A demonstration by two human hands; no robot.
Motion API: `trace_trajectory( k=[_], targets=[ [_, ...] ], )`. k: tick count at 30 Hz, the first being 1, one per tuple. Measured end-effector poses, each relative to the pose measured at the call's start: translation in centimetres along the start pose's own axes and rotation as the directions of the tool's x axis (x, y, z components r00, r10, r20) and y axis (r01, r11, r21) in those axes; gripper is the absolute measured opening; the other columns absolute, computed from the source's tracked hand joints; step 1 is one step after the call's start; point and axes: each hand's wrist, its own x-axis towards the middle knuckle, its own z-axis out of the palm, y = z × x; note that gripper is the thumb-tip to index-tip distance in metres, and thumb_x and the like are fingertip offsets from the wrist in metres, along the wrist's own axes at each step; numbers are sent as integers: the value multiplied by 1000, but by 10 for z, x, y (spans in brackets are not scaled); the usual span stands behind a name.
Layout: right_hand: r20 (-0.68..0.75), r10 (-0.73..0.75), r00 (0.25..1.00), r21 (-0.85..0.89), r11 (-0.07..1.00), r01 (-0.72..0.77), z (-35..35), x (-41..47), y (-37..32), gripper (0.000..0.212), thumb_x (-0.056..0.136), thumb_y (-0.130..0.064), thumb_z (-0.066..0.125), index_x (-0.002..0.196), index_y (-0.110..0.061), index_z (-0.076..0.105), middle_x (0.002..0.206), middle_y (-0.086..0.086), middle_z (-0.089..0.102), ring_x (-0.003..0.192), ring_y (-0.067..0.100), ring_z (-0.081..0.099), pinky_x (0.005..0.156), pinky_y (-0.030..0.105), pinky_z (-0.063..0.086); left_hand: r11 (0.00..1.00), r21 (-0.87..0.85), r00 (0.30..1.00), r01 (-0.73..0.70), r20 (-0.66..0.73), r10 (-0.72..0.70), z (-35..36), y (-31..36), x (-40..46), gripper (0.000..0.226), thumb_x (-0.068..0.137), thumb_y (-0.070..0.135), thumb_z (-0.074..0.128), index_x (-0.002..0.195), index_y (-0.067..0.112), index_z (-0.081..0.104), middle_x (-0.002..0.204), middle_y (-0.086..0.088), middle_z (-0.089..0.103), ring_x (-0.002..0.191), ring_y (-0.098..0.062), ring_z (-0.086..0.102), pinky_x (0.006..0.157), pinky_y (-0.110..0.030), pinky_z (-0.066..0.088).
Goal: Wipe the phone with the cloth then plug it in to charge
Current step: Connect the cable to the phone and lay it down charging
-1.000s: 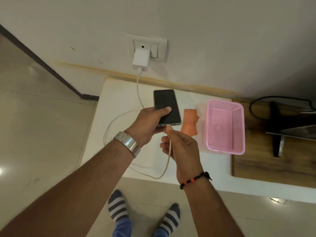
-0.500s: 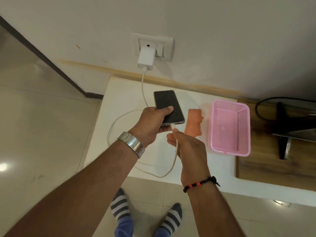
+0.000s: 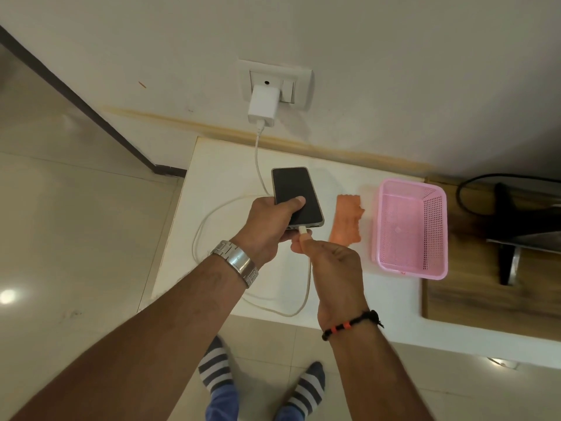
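Note:
My left hand (image 3: 267, 226) grips a black phone (image 3: 296, 194) by its lower left side, screen up and dark, above the white table (image 3: 218, 165). My right hand (image 3: 331, 262) pinches the white plug of the charging cable (image 3: 307, 287), and the plug's tip touches the port on the phone's bottom edge. The cable loops over the table and runs up to a white charger (image 3: 261, 106) seated in the wall socket (image 3: 299, 86). An orange cloth (image 3: 346, 220) lies flat on the table, right of the phone.
A pink mesh basket (image 3: 437, 229) stands right of the cloth. Further right, a wooden board (image 3: 485, 299) carries a dark stand (image 3: 510, 238) with a black cord. Pale floor tiles lie to the left, and my striped socks (image 3: 215, 366) show below the table's front edge.
The view has shifted slightly. My right hand has brought the cable plug up against the phone's bottom port; the left hand keeps the same hold on the phone.

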Motion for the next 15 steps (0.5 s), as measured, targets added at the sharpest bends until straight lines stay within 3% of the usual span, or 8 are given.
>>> trace_trajectory(
  k=[4,6,9,12,15],
  targets=[
    [69,68,995,-115,992,-59,-6,-1,2,30,91,-47,72,82,-21,83,87,-10,81,94,8,72,85,25,49,990,137,997,-35,78,24,-10,4,1,31,100,27,73,124,8,69,111,-14,81,93,-29,82,82,-41,69],
    [21,70,997,-159,985,-66,-14,8,2,38,92,-55,67,87,-20,79,92,-4,81,97,14,73,94,35,53,970,234,989,-72,139,40,-19,3,2,34,100,31,73,127,11,70,113,-12,82,99,-28,81,85,-42,68],
    [-38,1,999,-100,995,-5,-20,32,-6,24,97,-38,66,105,-17,72,107,5,75,106,23,71,100,45,57,935,337,975,-113,218,39,-28,-5,1,29,101,34,72,126,20,71,113,-5,83,101,-24,81,88,-45,68],
    [128,-9,992,-66,998,18,-16,57,-12,22,100,-21,64,119,-12,71,113,6,77,106,23,74,93,38,62,911,383,956,-152,292,37,-32,-20,-1,28,102,36,70,127,24,71,115,-7,82,103,-27,81,89,-48,67],
    [126,2,992,-120,993,13,-13,75,-5,20,97,-10,68,116,-11,75,110,6,79,101,23,76,85,34,64,898,410,958,-157,283,38,-34,-27,3,26,105,41,64,122,24,72,113,-7,82,101,-24,80,85,-42,67]
  ],
)
